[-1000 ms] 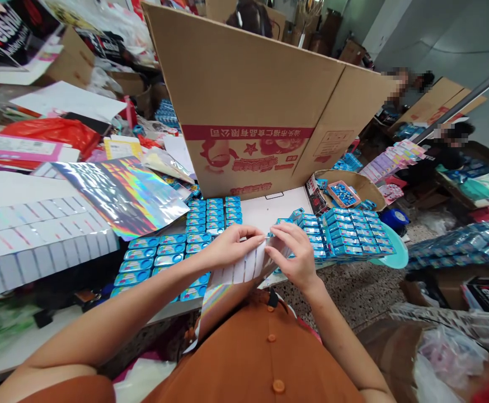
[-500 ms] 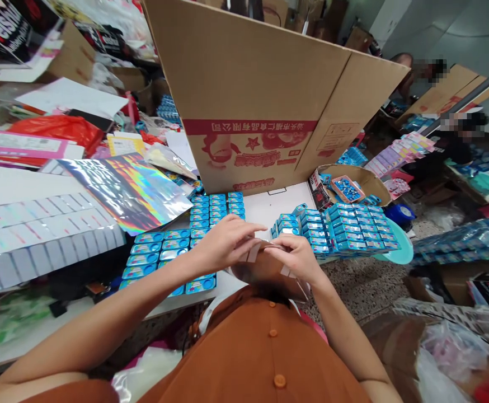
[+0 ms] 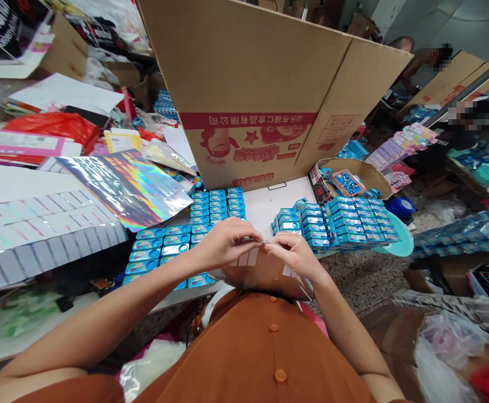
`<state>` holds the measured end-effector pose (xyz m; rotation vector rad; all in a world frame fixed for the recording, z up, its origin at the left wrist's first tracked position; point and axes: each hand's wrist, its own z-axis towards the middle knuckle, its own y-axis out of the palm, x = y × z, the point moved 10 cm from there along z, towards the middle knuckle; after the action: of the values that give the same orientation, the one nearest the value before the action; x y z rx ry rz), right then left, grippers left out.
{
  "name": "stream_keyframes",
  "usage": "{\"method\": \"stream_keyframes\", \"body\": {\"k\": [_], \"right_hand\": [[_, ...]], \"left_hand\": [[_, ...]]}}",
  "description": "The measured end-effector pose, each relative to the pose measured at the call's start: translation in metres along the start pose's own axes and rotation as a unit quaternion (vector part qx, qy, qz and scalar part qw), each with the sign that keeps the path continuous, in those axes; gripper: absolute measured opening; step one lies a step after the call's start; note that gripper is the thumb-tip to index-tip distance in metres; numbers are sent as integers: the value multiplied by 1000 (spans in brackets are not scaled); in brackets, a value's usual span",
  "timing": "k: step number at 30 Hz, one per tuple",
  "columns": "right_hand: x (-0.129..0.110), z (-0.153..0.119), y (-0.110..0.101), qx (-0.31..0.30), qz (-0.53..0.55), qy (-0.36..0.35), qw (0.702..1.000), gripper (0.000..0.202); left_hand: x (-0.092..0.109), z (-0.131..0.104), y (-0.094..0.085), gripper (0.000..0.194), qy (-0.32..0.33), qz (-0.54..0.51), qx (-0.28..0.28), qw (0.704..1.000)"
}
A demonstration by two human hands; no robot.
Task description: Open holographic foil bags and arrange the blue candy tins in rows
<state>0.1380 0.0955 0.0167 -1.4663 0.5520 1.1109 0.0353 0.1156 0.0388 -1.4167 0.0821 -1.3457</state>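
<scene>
In front of my chest is a thin shiny sheet that mirrors my brown shirt, with pale strips showing on it. My left hand pinches its upper edge between thumb and fingers. Right beside it, my right hand grips the same edge, the fingertips of both hands almost meeting. The sheet's lower part bends toward my body. Small blue packs lie in rows on the table beyond my left forearm. Past my right hand stand more stacked blue packs.
An upright cardboard panel rises behind the table. A rainbow-shiny sheet lies on the left, above a white stack with slits. On the right are an open carton holding a small tray and a turquoise basin. People sit farther back.
My left fingers have come down and closed on the sheet's edge, nearer my right hand. The sheet has flattened and turned slightly. The view has shifted a little.
</scene>
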Motion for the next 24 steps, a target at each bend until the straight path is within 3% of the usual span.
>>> {"method": "stream_keyframes", "body": {"k": [3, 7, 15, 24], "right_hand": [[-14, -2, -15, 76, -86, -52, 992, 15], [-40, -9, -25, 144, -201, -145, 958, 13], [-58, -22, -14, 166, -340, -220, 899, 25], [-61, -27, -6, 157, -349, -239, 892, 27]], "left_hand": [[-3, 1, -1, 19, -27, -16, 11, 999], [-3, 2, -5, 20, -53, -33, 25, 998], [-6, -2, -9, 24, -111, -64, 36, 991], [-19, -4, -3, 28, -170, -102, -5, 980]]}}
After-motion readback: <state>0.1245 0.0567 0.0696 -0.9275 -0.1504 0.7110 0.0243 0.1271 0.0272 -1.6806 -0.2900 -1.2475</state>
